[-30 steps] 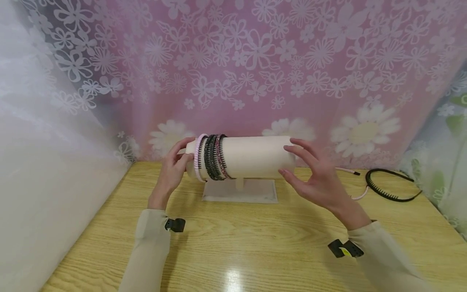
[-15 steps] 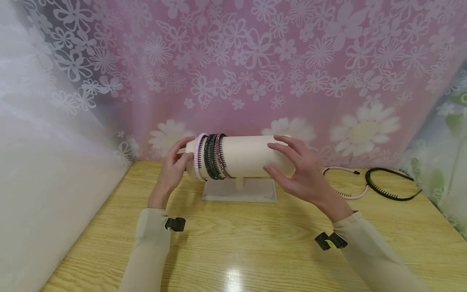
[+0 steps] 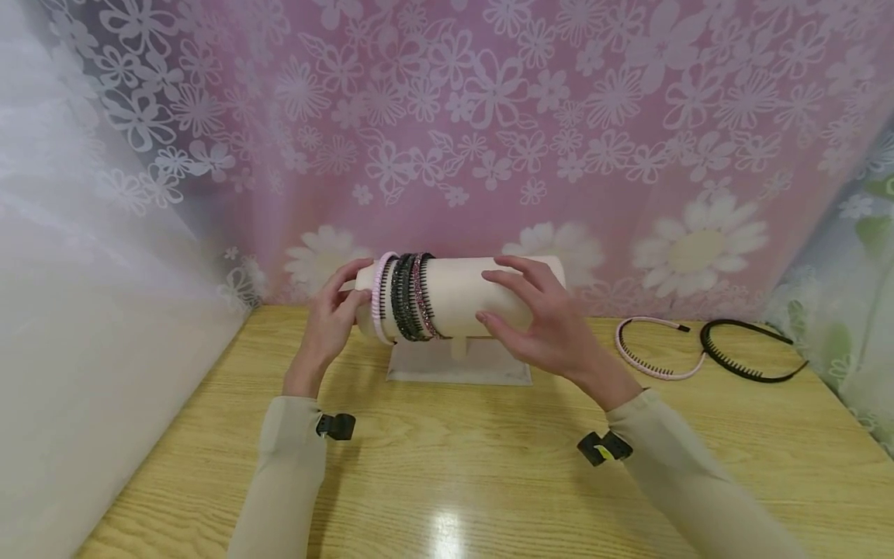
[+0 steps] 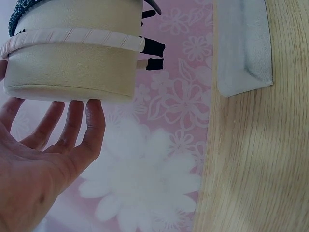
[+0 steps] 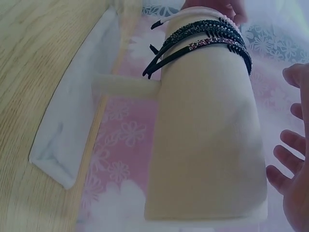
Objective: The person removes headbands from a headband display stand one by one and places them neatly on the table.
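Note:
A cream headband display stand [image 3: 454,295] with a horizontal padded roll stands at the back of the table. Round its left part sit a pale pink headband [image 3: 379,303], dark glittery headbands [image 3: 403,303] and a pink glittery headband [image 3: 422,299], all close together with comb teeth. My left hand [image 3: 327,326] holds the roll's left end; in the left wrist view its fingertips [image 4: 94,102] meet the end face. My right hand [image 3: 541,318] reaches over the roll's right half, fingers spread and holding nothing. The right wrist view shows that hand [image 5: 297,164] beside the bare padding.
On the right of the wooden table [image 3: 433,466] lie a loose pink headband [image 3: 632,361] and a black headband [image 3: 733,369], side by side. The stand's flat pale base [image 3: 489,369] rests below the roll. A pink flowered curtain [image 3: 447,155] hangs behind.
My right hand has moved left from the roll's right end to over its right half, uncovering the loose pink headband. The left hand stays at the left end.

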Motion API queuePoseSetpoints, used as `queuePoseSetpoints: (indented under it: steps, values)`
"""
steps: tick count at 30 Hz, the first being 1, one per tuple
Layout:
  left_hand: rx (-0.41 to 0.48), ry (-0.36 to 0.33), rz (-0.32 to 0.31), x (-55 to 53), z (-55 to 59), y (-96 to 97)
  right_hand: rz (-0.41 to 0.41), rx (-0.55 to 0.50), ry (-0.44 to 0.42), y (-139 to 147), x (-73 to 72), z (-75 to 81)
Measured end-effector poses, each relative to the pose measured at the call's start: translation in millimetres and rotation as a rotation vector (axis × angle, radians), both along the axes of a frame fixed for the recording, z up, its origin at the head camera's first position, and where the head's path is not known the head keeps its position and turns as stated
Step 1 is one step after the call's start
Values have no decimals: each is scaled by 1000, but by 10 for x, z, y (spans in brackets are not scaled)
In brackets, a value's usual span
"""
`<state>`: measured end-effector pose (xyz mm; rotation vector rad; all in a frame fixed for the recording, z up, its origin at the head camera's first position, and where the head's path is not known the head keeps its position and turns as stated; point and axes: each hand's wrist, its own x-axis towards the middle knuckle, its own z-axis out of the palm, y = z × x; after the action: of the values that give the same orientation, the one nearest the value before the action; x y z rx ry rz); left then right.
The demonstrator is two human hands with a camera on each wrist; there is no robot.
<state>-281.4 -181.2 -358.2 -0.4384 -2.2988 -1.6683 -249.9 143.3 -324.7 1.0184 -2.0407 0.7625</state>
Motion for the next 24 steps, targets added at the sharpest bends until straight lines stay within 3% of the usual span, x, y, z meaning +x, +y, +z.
queuePoseSetpoints:
  steps: [7,13,24]
  values:
    - [-5,12,5,-12,9,9,17,8,32,-140,-64,-19]
    - [-4,10,6,-12,6,6,-28,66,75,-265,-95,-17]
    - [24,15,-1,-12,2,13,-127,150,56,-483,-120,-25]
